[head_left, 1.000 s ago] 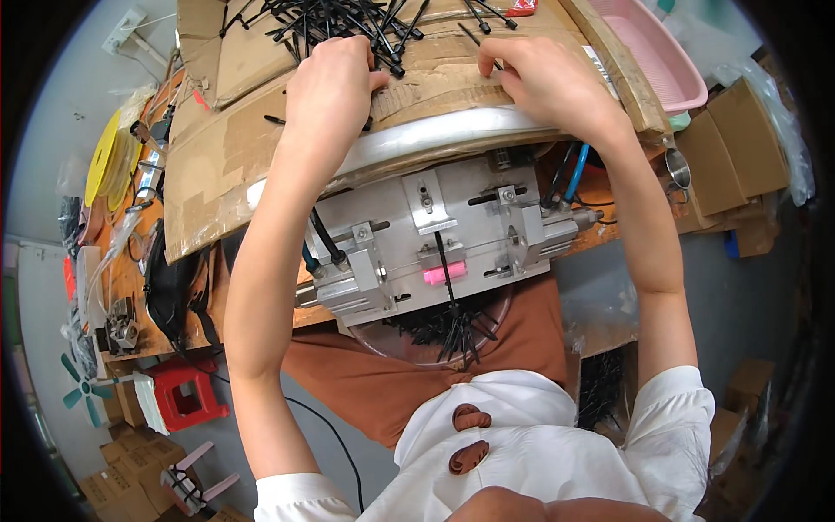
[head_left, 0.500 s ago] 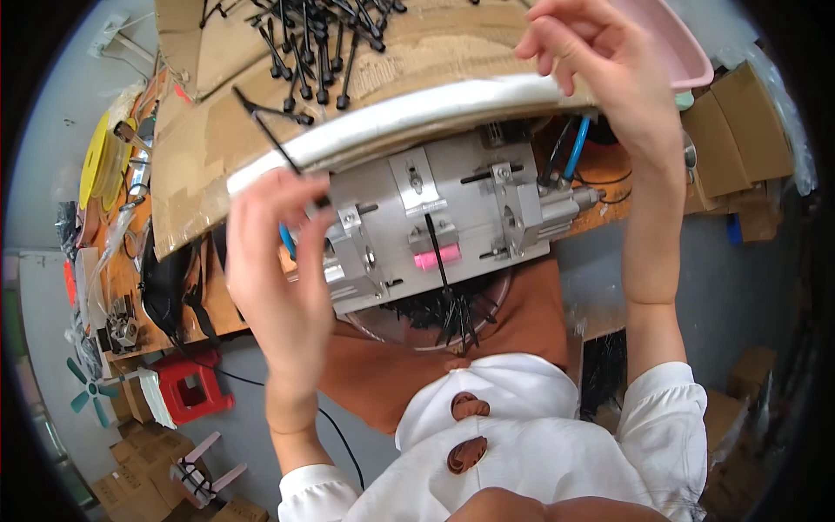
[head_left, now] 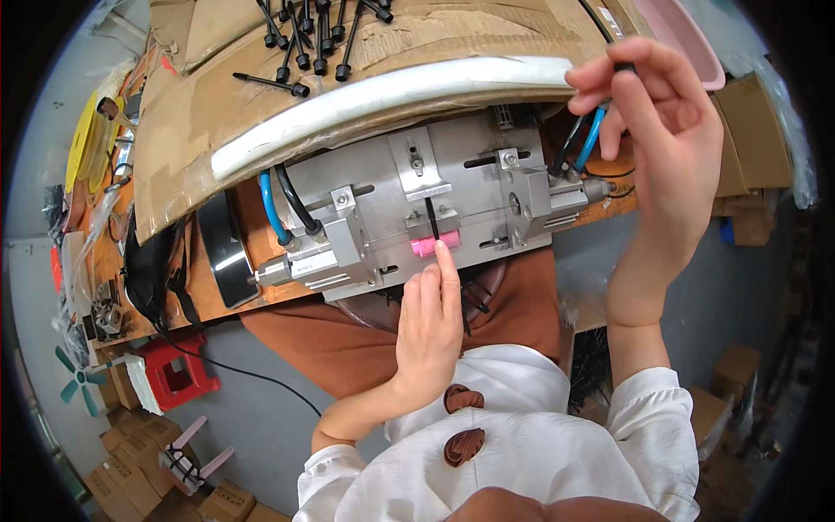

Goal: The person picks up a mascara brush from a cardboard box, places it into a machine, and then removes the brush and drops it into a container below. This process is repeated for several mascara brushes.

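1. I see one bowl [head_left: 359, 314]; black rods [head_left: 476, 297] inside, too hidden to count.
2. My left hand [head_left: 429, 322] touches one rod [head_left: 432, 217] with its index, by one pink block [head_left: 424, 248] on the jig [head_left: 470, 196]; I can't tell any grip.
3. My right hand [head_left: 657, 109] pinches a second rod [head_left: 597, 19].
4. One pink tub [head_left: 703, 48].

Place: small workshop, we judge | Counter [head_left: 209, 311]: wooden, carrying a bolted metal fixture [head_left: 383, 165] with blue hoses [head_left: 268, 209] | Stock: loose black rods [head_left: 302, 61] strewn over cardboard [head_left: 196, 130] | Left: large yellow spool [head_left: 83, 157] | Floor: we note brown cartons [head_left: 135, 465] stacked near a red stool [head_left: 177, 355]
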A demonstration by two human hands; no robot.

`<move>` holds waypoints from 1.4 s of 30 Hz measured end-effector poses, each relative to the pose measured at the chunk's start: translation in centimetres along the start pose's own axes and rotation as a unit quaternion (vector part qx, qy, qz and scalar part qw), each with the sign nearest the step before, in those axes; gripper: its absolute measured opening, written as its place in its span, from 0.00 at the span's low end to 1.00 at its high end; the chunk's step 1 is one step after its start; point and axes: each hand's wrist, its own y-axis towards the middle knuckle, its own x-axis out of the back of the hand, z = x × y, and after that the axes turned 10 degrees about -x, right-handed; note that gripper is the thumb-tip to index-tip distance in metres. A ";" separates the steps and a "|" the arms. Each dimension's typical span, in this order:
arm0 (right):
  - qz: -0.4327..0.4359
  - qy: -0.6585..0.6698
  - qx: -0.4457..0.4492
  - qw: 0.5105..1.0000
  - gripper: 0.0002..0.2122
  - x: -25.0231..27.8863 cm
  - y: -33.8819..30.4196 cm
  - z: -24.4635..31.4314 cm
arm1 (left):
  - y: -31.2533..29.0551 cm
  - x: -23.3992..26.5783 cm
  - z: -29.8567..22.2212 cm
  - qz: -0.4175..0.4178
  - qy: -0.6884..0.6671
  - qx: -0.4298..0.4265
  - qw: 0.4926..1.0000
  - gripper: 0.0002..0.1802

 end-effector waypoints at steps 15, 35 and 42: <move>0.128 -0.287 0.075 0.946 0.30 -8.0 -14.2 -7.4 | 12.1 8.8 13.0 -0.210 0.137 0.013 0.968 0.13; 0.281 -0.438 0.427 0.739 0.05 -11.2 13.5 -2.0 | -0.7 0.5 0.7 -0.072 -0.066 0.019 0.995 0.40; 0.229 -0.181 0.038 0.956 0.08 -4.0 7.1 3.1 | 0.4 -0.5 0.3 -0.056 -0.044 0.013 0.997 0.38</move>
